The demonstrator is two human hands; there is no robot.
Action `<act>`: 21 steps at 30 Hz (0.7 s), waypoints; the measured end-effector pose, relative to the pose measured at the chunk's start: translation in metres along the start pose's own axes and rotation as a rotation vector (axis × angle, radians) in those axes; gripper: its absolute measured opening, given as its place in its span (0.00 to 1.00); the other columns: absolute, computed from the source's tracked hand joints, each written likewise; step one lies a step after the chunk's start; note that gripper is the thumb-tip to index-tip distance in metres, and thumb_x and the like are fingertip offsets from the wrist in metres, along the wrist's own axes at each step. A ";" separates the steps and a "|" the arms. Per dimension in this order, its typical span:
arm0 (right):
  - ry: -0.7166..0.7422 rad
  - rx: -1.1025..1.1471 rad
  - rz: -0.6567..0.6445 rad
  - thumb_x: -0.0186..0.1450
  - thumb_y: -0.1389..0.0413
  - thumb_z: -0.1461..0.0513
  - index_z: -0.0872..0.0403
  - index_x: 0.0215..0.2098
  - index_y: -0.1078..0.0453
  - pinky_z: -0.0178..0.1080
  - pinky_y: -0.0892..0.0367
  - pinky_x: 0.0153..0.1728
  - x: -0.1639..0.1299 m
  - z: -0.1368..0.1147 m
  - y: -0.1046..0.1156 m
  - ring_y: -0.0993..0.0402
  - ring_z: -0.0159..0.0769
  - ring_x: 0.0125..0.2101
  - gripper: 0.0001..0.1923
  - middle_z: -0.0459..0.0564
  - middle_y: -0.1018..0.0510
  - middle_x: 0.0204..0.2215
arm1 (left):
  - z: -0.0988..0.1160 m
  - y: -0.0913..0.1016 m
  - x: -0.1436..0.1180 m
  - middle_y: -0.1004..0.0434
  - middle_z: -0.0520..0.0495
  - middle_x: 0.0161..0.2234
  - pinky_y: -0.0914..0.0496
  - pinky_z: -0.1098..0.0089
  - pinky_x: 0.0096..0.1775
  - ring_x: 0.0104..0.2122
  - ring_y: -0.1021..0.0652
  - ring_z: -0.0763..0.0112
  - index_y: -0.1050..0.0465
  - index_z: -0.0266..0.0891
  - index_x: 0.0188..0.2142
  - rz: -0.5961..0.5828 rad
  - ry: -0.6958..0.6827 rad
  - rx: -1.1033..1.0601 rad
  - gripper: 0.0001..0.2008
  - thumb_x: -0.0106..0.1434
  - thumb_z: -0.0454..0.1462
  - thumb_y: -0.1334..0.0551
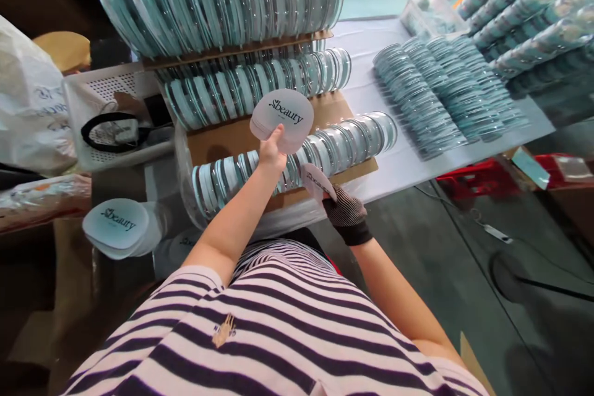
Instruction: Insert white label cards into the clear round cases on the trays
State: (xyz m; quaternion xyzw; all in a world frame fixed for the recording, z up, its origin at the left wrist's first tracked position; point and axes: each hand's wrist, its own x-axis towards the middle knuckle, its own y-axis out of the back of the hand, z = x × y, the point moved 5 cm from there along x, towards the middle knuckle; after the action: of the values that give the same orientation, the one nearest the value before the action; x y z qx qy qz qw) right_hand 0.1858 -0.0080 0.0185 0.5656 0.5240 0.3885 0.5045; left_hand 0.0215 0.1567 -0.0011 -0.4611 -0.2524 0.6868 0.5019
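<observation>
Pale rounded "beauty" card (282, 119)

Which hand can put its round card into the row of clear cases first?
Probably the right hand: its gloved fingers hold a round white printed card right against the front row of clear round cases. The left hand holds its round white card raised above that row.

A white perforated basket (104, 90) holding a black cord (104, 130) sits left of the stacks, beside a crumpled white plastic bag (28, 99). At right, a white tabletop (371, 43) carries a clear plastic tub (424, 12) — its contents blurred, perhaps more teal pieces — above red crates (477, 176) on grey floor (440, 272).
</observation>
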 end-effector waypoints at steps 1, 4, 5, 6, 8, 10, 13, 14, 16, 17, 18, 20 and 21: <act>0.023 -0.014 -0.012 0.71 0.54 0.56 0.53 0.52 0.27 0.36 0.39 0.32 0.010 -0.008 -0.001 0.22 0.42 0.36 0.20 0.55 0.17 0.40 | 0.000 0.000 0.000 0.22 0.47 0.54 0.32 0.60 0.60 0.57 0.24 0.61 0.29 0.46 0.60 -0.005 0.001 -0.002 0.27 0.62 0.27 0.34; 0.067 -0.052 -0.063 0.71 0.54 0.56 0.53 0.55 0.31 0.36 0.41 0.32 0.041 -0.025 -0.003 0.22 0.41 0.37 0.19 0.55 0.18 0.41 | 0.000 0.001 0.000 0.22 0.46 0.54 0.31 0.58 0.60 0.56 0.24 0.61 0.29 0.46 0.60 0.001 0.009 -0.004 0.27 0.62 0.27 0.34; 0.067 -0.061 -0.089 0.71 0.54 0.55 0.53 0.55 0.32 0.36 0.42 0.31 0.050 -0.028 -0.004 0.22 0.41 0.37 0.19 0.55 0.18 0.41 | 0.000 0.001 0.000 0.22 0.46 0.54 0.31 0.57 0.60 0.56 0.23 0.61 0.29 0.46 0.60 0.009 0.011 -0.006 0.27 0.62 0.27 0.34; 0.062 -0.066 -0.115 0.71 0.54 0.54 0.53 0.55 0.33 0.36 0.43 0.30 0.057 -0.030 -0.005 0.22 0.41 0.36 0.19 0.56 0.18 0.40 | 0.000 0.001 0.000 0.22 0.45 0.54 0.32 0.57 0.60 0.56 0.23 0.61 0.29 0.45 0.59 0.018 0.010 -0.009 0.26 0.62 0.28 0.34; 0.049 -0.064 -0.144 0.72 0.54 0.51 0.55 0.55 0.35 0.36 0.44 0.30 0.066 -0.031 -0.005 0.22 0.42 0.35 0.21 0.56 0.19 0.38 | 0.000 0.001 -0.001 0.21 0.44 0.54 0.32 0.57 0.60 0.56 0.23 0.61 0.28 0.43 0.59 0.030 0.008 -0.011 0.25 0.63 0.28 0.35; 0.050 -0.053 -0.118 0.72 0.55 0.50 0.55 0.53 0.36 0.36 0.46 0.29 0.066 -0.027 -0.002 0.23 0.41 0.34 0.21 0.55 0.19 0.36 | 0.001 0.000 -0.001 0.21 0.44 0.53 0.31 0.58 0.60 0.56 0.23 0.62 0.28 0.43 0.58 0.031 0.003 -0.007 0.23 0.64 0.28 0.36; 0.077 -0.024 -0.043 0.73 0.57 0.54 0.55 0.48 0.33 0.36 0.48 0.30 0.059 -0.017 0.003 0.24 0.38 0.33 0.17 0.54 0.20 0.36 | 0.002 0.000 0.000 0.20 0.45 0.53 0.31 0.58 0.59 0.56 0.23 0.62 0.26 0.43 0.56 0.046 0.007 -0.002 0.21 0.64 0.29 0.36; 0.087 -0.010 -0.027 0.73 0.57 0.56 0.55 0.47 0.33 0.36 0.48 0.30 0.058 -0.014 0.003 0.25 0.37 0.33 0.16 0.53 0.20 0.36 | 0.003 0.001 0.002 0.20 0.45 0.53 0.31 0.58 0.59 0.56 0.23 0.61 0.25 0.43 0.55 0.051 0.007 -0.004 0.20 0.64 0.29 0.36; 0.116 0.012 -0.024 0.73 0.57 0.56 0.55 0.46 0.31 0.36 0.48 0.30 0.060 -0.014 -0.001 0.26 0.37 0.33 0.16 0.53 0.20 0.36 | 0.003 0.002 0.004 0.20 0.44 0.52 0.31 0.57 0.60 0.56 0.23 0.61 0.24 0.42 0.53 0.058 0.005 -0.009 0.19 0.64 0.29 0.36; 0.134 0.015 -0.039 0.73 0.57 0.56 0.55 0.46 0.31 0.36 0.48 0.30 0.064 -0.016 -0.005 0.26 0.37 0.33 0.16 0.53 0.20 0.36 | 0.003 0.003 0.005 0.20 0.44 0.52 0.31 0.57 0.60 0.55 0.23 0.61 0.23 0.42 0.52 0.061 0.002 -0.010 0.18 0.63 0.29 0.35; 0.149 0.011 -0.061 0.73 0.57 0.56 0.55 0.47 0.31 0.36 0.48 0.30 0.068 -0.019 -0.010 0.26 0.37 0.33 0.16 0.53 0.20 0.36 | 0.003 0.004 0.005 0.19 0.45 0.51 0.32 0.57 0.60 0.55 0.23 0.60 0.23 0.42 0.52 0.064 -0.004 -0.011 0.18 0.63 0.30 0.35; 0.161 -0.018 -0.104 0.73 0.57 0.57 0.54 0.49 0.30 0.35 0.48 0.30 0.076 -0.024 -0.021 0.25 0.37 0.33 0.17 0.53 0.19 0.36 | 0.003 0.006 0.005 0.19 0.44 0.51 0.32 0.56 0.60 0.55 0.23 0.60 0.23 0.42 0.51 0.064 -0.025 -0.015 0.17 0.63 0.30 0.35; 0.164 -0.042 -0.120 0.74 0.57 0.57 0.54 0.50 0.30 0.35 0.47 0.30 0.080 -0.026 -0.026 0.24 0.37 0.33 0.17 0.53 0.19 0.36 | 0.004 0.006 0.004 0.19 0.44 0.51 0.32 0.55 0.60 0.55 0.23 0.59 0.23 0.41 0.51 0.058 -0.038 -0.017 0.17 0.63 0.29 0.35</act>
State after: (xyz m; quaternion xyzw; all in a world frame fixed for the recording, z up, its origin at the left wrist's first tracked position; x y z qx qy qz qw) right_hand 0.1672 0.0733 -0.0087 0.4891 0.5881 0.4133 0.4940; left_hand 0.0150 0.1586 -0.0063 -0.4592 -0.2542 0.7076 0.4731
